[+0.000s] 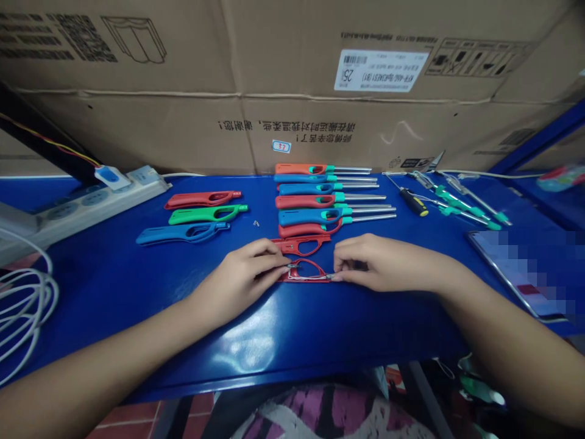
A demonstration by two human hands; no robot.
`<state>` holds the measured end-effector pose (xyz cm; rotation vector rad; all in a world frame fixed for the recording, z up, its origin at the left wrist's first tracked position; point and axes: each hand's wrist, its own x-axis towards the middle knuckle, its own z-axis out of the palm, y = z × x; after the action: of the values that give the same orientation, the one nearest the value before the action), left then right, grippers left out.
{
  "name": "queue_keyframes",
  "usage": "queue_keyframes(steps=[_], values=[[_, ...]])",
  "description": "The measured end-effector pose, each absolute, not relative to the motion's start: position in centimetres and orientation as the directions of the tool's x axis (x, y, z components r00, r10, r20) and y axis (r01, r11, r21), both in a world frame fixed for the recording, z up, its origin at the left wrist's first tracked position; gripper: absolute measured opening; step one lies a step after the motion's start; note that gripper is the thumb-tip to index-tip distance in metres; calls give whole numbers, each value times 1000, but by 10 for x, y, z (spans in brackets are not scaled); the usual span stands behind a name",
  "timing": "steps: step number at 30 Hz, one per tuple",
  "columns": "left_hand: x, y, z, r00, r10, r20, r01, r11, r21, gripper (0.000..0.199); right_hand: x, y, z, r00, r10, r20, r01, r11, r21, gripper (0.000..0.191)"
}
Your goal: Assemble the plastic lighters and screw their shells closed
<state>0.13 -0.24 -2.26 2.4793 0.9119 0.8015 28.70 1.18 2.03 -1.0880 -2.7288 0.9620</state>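
Note:
A red lighter shell half [311,268] lies in front of me, its trigger loop facing away. A thin white wire [308,278] runs along its near edge. My left hand [256,265] is closed at the shell's left end, thumb and finger pinching a small metal part beside the wire. At the right end, my right hand [365,262] is closed, its thumb and forefinger pinching the wire's end. The fingertips partly hide what they hold. Just behind lies another red shell half [304,245], its inside showing.
Several assembled lighters [315,201] with metal tubes lie behind. Shell halves [198,214] lie left, near tiny screws [256,223]. To the right are a screwdriver [414,202], tube assemblies [470,204] and a phone [516,274]. A power strip [91,201] and coiled cable [27,305] are left.

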Motion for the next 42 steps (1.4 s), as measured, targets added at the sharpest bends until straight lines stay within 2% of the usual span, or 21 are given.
queue_keyframes(steps=[3,9,12,19,31,42], values=[[0,-2,-25,635,672,381,464,-727,507,18,284,10,21,-755,637,-154,613,603,-510,12],[0,-3,-23,642,667,379,465,-731,499,18,276,1,23,-743,658,-120,665,708,-236,18],[0,-4,-21,642,667,378,470,-732,494,18,274,-1,23,-750,652,-112,661,734,-157,20],[-1,-4,-22,634,677,373,469,-720,511,19,279,3,22,-754,648,-112,657,734,-175,20],[-1,-5,-23,623,678,391,471,-724,505,19,273,-4,26,-810,572,-130,581,813,-42,17],[1,-4,-23,639,673,373,479,-727,492,20,264,-13,25,-727,664,-174,669,742,40,19]])
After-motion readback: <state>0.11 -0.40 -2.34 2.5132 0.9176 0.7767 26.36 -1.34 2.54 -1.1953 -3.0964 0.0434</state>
